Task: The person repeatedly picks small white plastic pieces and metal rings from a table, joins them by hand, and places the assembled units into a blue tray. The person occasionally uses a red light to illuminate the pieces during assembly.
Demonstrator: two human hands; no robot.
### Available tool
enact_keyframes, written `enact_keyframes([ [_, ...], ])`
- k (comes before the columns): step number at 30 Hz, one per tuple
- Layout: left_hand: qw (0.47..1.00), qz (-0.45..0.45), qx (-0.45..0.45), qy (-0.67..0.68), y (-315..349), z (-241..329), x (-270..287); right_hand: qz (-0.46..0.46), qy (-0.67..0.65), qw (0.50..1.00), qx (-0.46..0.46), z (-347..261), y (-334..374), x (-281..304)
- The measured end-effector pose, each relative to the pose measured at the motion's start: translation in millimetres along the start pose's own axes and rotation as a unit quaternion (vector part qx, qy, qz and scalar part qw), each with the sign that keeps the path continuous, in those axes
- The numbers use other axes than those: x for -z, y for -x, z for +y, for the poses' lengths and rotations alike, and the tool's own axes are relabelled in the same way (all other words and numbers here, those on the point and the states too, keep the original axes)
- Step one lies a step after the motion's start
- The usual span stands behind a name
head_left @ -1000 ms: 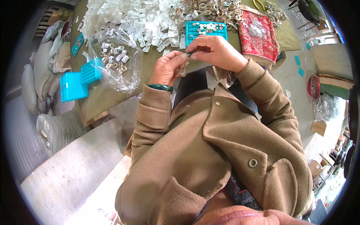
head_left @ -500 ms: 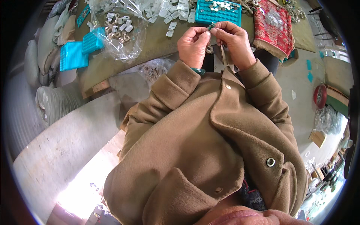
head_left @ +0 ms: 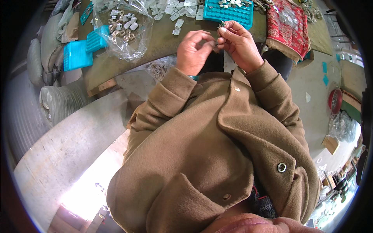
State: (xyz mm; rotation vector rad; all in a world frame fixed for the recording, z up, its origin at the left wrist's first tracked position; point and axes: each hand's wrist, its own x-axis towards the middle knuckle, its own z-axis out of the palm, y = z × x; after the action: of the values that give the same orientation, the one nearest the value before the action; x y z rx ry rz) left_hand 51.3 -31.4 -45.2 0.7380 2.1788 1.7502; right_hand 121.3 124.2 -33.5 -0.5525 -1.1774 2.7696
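Over the front edge of the table, my two hands are raised close together. Thumb and forefinger of my right hand pinch a small dark green tufted piece, too small to make out fully. My left hand is closed in a pinch just left of the right hand's lower fingers. Something tiny and dark shows at its fingertips, but its kind cannot be told. Just beyond the hands lies a turquoise ridged tray with small round white and grey pieces on it.
White plastic tags are heaped at the back. A clear plastic bag holds tags and beige cord coils. Turquoise trays stand left. At right lies a red patterned cloth; a red bowl sits beyond, lower down.
My left hand has drawn away from the green tufted piece, down and to the left. My right hand keeps hold of it and has turned slightly. The view has shifted a little.
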Motion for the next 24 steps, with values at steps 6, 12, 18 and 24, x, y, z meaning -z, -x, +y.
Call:
enact_keyframes([
  [6, 0.958, 0.171, -0.046, -0.226, -33, -30, 53, -0.064, 0.089, 0.994, -0.027, 7, -2, 3],
  [12, 0.941, 0.086, -0.009, -0.328, -39, -41, 65, -0.079, 0.172, 0.982, -0.017, 11, -3, -12],
  [18, 0.973, 0.132, 0.026, -0.187, -36, -30, 50, -0.062, 0.164, 0.984, 0.017, 8, -12, -22],
  [24, 0.953, 0.052, -0.063, -0.290, -32, -37, 45, -0.034, 0.162, 0.986, 0.031, 19, -12, -24],
])
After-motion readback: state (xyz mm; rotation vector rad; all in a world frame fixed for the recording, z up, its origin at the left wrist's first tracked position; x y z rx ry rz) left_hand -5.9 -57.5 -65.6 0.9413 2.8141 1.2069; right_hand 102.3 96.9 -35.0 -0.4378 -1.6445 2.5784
